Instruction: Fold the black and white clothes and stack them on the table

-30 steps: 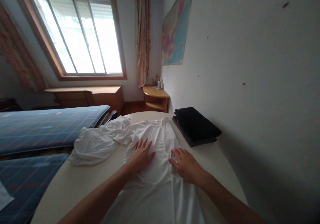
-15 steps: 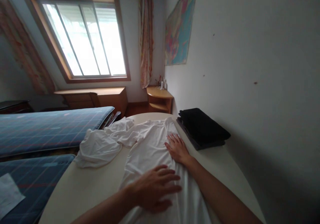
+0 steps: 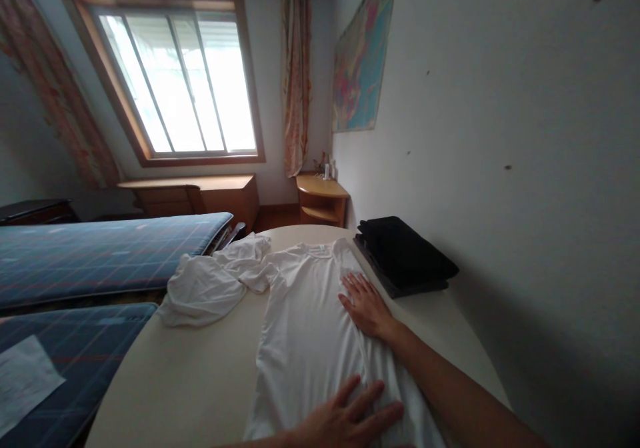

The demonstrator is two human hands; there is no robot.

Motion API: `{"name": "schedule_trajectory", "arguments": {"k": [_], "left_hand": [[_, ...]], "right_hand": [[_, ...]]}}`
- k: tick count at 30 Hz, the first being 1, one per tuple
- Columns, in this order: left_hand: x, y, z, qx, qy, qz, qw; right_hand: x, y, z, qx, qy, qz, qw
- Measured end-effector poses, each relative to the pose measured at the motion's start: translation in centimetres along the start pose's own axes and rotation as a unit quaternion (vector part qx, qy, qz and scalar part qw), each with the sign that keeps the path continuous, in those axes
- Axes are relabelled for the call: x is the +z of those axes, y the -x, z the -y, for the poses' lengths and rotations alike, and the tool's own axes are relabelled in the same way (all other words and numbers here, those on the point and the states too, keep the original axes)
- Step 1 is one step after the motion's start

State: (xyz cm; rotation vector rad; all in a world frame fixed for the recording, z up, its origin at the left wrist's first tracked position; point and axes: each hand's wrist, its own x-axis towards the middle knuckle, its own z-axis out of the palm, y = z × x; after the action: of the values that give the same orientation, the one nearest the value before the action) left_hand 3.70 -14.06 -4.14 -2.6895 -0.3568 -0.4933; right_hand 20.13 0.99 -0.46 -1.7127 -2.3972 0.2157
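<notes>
A white T-shirt [image 3: 305,321] lies spread on the round table [image 3: 200,375], its neckline at the far side and soft creases running down its body. My right hand [image 3: 367,305] rests flat on the shirt's right side below the sleeve, fingers apart. Closer to me, at the bottom of the view, my left hand [image 3: 350,415] is over the lower part of the shirt with its fingers spread. Part of that hand is cut off by the frame edge. A crumpled white garment [image 3: 205,288] touches the shirt's left sleeve.
Folded black clothes [image 3: 405,255] are stacked at the table's right, beside the wall. Left of the table are plaid mattresses [image 3: 100,248], with a white sheet [image 3: 27,381] on the nearer one. A small corner shelf [image 3: 323,187] and a wooden desk [image 3: 225,191] stand farther back.
My left hand has moved toward me and slightly right over the shirt. My right hand stays on the right side, slightly lower. The shirt's upper part and left edge look smoother.
</notes>
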Motion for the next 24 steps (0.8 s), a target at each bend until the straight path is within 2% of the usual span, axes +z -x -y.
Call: {"name": "schedule_trajectory", "arguments": {"k": [4, 7, 9, 10, 12, 14, 16, 18, 20, 22, 24], "left_hand": [[1.2, -0.6, -1.7, -0.022, -0.008, -0.015, 1.000], [-0.1, -1.3, -1.3, -0.037, 0.088, 0.024, 0.995], [-1.5, -1.6, 0.1, -0.087, 0.184, 0.043, 0.978], [-2.3, -1.6, 1.2, -0.137, 0.229, 0.041, 0.963], [-3.5, -1.0, 4.2, -0.298, 0.259, 0.014, 0.919], [-4.3, 0.5, 8.1, -0.419, 0.207, -0.012, 0.884], [-4.6, 2.8, 12.3, -0.512, 0.119, -0.021, 0.851], [-4.7, 5.5, 15.9, -0.579, 0.031, -0.008, 0.814], [-4.7, 8.1, 18.4, -0.648, -0.023, 0.018, 0.761], [-4.5, 10.1, 19.8, -0.681, -0.038, 0.043, 0.730], [-4.1, 11.2, 20.4, -0.695, -0.040, 0.053, 0.716]], "right_hand": [[-0.1, 0.5, -0.2, 0.020, 0.000, -0.002, 1.000], [-0.4, -0.3, 0.4, 0.045, 0.005, -0.024, 0.999], [-0.5, -1.2, 1.1, 0.054, 0.012, -0.052, 0.997], [-0.5, -1.7, 1.5, 0.053, 0.014, -0.064, 0.996], [-0.3, -2.8, 2.2, 0.044, 0.015, -0.075, 0.996], [0.1, -3.8, 2.6, 0.038, 0.007, -0.064, 0.997], [0.5, -4.5, 2.8, 0.045, 0.001, -0.038, 0.998], [0.9, -4.9, 2.7, 0.051, 0.006, -0.016, 0.999], [1.2, -5.2, 2.3, 0.052, 0.015, -0.008, 0.999], [1.2, -5.4, 1.8, 0.053, 0.020, -0.013, 0.998], [1.1, -5.7, 1.4, 0.059, 0.022, -0.014, 0.998]]}}
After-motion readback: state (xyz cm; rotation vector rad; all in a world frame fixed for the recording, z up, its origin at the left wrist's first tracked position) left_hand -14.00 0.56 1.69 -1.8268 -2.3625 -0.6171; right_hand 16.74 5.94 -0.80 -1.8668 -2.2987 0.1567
